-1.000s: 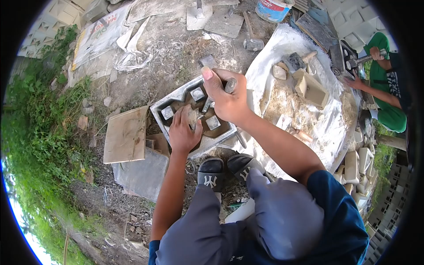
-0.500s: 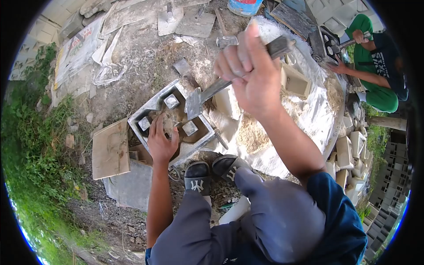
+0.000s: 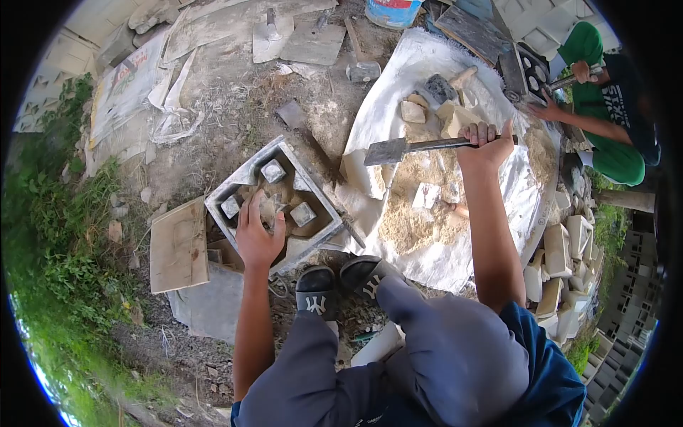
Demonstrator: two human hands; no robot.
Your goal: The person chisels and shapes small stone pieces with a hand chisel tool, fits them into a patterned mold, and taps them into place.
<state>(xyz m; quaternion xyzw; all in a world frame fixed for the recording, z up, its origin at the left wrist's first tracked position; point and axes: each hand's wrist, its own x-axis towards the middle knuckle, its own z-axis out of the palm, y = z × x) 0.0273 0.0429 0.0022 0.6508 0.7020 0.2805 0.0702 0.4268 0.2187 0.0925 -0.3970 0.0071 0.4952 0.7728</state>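
Fingers spread, my left hand [image 3: 260,231] rests inside the square metal mould [image 3: 315,243], over its centre and the sandy material there. Blocks with pale square tops, such as the right one [image 3: 303,213], stand in the mould's corners; my hand and forearm cover its near corner. Off to the right, my right hand [image 3: 487,146] grips the long handle of a flat-bladed scraper [image 3: 386,151]. Its rectangular blade points left, above the white sheet [image 3: 373,110] and apart from the mould.
Sand [image 3: 413,231] and broken pale pieces lie on the sheet. A wooden board [image 3: 179,245] leans left of the mould. Beyond are a hammer [image 3: 363,71], trowels [image 3: 272,35] and a bucket [image 3: 395,13]. Another person [image 3: 605,107] crouches at upper right, handling a tool and dark mould.
My right hand has swung the scraper away from the mould, to the right and over the sheet; its blade was above the mould's right side before. My left hand stays in the mould.
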